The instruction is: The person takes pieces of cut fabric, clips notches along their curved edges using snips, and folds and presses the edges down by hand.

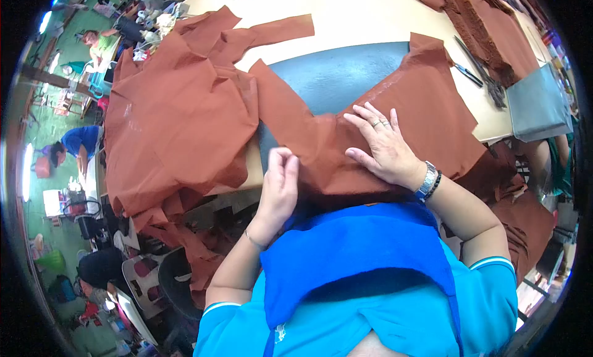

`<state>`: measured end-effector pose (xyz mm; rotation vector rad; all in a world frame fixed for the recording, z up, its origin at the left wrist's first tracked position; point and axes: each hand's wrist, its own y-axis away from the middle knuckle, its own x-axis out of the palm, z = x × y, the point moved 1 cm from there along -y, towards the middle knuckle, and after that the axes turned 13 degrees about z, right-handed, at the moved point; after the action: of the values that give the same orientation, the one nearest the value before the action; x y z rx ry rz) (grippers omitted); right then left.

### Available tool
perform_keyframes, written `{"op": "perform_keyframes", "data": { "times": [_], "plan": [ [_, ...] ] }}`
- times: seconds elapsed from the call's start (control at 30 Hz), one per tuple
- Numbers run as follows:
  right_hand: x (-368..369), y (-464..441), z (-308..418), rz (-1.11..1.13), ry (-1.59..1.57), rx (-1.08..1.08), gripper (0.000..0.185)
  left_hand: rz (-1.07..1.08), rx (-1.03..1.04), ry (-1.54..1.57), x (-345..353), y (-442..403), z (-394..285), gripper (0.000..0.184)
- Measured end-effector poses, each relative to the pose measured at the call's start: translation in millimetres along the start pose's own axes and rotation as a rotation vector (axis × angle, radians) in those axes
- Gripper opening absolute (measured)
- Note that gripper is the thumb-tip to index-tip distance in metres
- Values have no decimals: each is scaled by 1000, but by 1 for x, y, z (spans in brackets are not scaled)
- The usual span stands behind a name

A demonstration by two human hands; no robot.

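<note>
A reddish-brown leather piece (426,104) is spread in front of me over a dark grey board (340,70). Its near edge hangs toward my apron. My right hand (384,144) lies flat on the leather, fingers spread, with nothing in its grasp. At the left edge of the same piece, my left hand (279,187) is closed with its fingers curled in; whether it pinches the leather edge or something small is hidden. To the left, a large creased pile of similar brown leather (179,122) covers the table and drapes over its front edge.
A pen-like tool (468,75) and a long dark tool (479,67) rest on the pale table (364,17) at the right. Beyond them are a grey block (538,105) and more brown leather (494,33). Other people (83,141) sit at workplaces far left.
</note>
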<state>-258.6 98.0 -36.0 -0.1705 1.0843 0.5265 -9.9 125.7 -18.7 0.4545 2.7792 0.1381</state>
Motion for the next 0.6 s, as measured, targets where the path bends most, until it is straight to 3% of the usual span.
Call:
{"op": "perform_keyframes", "data": {
  "times": [0.07,0.17,0.23,0.27,0.3,0.33,0.4,0.47,0.6],
  "plan": [
    [-3,-1,6,-21,-234,-15,64,-166,105,620,11,-7,2,31],
    [-17,-11,16,-20,-509,-77,59,230,-152,719,20,0,-4,38],
    [-27,-23,14,-59,-710,-157,57,236,-140,798,15,8,-3,42],
    [-34,-28,10,-111,-697,-188,55,121,10,894,9,7,5,42],
    [-42,-36,3,-163,-687,-216,53,22,11,859,-13,11,-5,43],
    [-47,-43,-6,-218,-607,-212,51,-191,67,685,-39,18,-7,43],
    [-50,-58,-28,-299,-481,-182,48,-537,150,726,-99,46,-22,26],
    [-50,-69,-54,-302,-375,-129,50,-851,162,790,-162,94,-33,28],
    [-34,-79,-105,-255,-240,-18,52,-1341,208,590,-281,233,-16,37]
  ]
}}
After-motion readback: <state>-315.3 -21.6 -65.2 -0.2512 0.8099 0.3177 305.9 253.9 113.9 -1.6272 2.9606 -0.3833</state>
